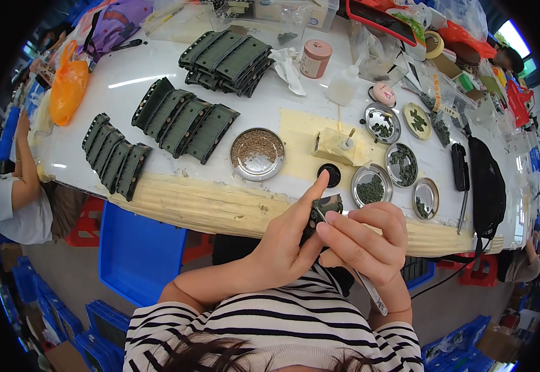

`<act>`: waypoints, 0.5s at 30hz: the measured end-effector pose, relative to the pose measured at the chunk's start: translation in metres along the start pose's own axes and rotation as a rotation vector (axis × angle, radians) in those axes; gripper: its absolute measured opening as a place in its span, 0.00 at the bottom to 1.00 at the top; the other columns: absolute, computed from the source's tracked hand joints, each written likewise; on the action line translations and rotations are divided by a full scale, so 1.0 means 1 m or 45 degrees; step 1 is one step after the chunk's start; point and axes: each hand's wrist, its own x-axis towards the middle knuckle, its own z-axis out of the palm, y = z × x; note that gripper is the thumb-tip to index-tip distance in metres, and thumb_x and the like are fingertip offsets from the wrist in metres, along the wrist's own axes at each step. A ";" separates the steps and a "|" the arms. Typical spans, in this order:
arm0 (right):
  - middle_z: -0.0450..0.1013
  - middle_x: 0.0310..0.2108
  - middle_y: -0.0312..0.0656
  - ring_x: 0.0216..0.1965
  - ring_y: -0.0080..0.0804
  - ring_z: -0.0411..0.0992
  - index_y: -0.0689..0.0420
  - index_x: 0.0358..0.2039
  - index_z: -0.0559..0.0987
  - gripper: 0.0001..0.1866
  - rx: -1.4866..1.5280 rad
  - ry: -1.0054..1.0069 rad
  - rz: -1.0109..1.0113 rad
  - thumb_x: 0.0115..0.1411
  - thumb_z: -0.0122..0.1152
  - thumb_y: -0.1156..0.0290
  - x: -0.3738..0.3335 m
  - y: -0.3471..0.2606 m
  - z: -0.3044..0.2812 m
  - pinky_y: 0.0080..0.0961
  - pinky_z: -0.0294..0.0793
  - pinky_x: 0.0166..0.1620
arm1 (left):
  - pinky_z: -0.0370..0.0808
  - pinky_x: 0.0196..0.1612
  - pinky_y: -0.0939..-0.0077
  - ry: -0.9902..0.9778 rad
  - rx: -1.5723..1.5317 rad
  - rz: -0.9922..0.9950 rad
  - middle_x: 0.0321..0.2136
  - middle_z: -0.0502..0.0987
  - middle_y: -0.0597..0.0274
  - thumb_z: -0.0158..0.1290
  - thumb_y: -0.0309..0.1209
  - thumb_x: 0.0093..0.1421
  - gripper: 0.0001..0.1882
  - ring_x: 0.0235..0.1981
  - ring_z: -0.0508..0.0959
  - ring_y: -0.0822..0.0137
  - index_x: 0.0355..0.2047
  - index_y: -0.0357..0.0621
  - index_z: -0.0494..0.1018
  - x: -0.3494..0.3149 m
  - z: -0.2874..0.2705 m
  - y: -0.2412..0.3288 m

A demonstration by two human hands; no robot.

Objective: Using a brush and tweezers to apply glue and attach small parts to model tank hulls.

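Note:
Just beyond the table's front edge, my left hand (276,245) grips a small dark green moulded part (328,203), its thumb or finger pointing up beside it. My right hand (369,239) is closed around metal tweezers (373,292); their tip meets the green part, and the tail end sticks out below the hand. A black round cap (329,175) lies on the table just past the part. Close by are a steel dish of tiny green pieces (370,187) and a tape-covered block (338,146) with a white peg standing in it.
Left of centre stand rows of dark green curved segments (186,121) and a stack of them (226,59). A steel dish (257,154) holds small brown pieces. Several more dishes, a squeeze bottle (343,85) and a pink tin (316,58) sit rightward. A blue tray (136,248) is below the table.

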 end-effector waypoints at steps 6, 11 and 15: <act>0.77 0.35 0.37 0.33 0.31 0.73 0.56 0.37 0.82 0.17 0.201 0.011 0.055 0.44 0.65 0.65 0.002 0.004 -0.001 0.27 0.74 0.34 | 0.67 0.53 0.70 -0.008 0.019 0.019 0.55 0.65 0.38 0.47 0.22 0.62 0.35 0.49 0.73 0.51 0.66 0.30 0.43 0.001 0.001 0.000; 0.77 0.36 0.46 0.34 0.36 0.77 0.61 0.40 0.81 0.21 0.369 0.002 0.282 0.45 0.68 0.65 0.003 -0.011 -0.013 0.25 0.76 0.35 | 0.55 0.62 0.65 -0.035 -0.185 -0.033 0.62 0.51 0.34 0.44 0.22 0.63 0.40 0.61 0.60 0.48 0.66 0.29 0.31 0.002 0.007 0.003; 0.76 0.37 0.50 0.35 0.37 0.77 0.64 0.41 0.80 0.20 0.218 -0.078 0.197 0.45 0.64 0.72 0.006 -0.017 -0.012 0.23 0.77 0.33 | 0.47 0.64 0.59 -0.036 -0.174 0.047 0.63 0.42 0.34 0.46 0.23 0.62 0.45 0.64 0.51 0.43 0.64 0.29 0.23 -0.001 0.012 -0.002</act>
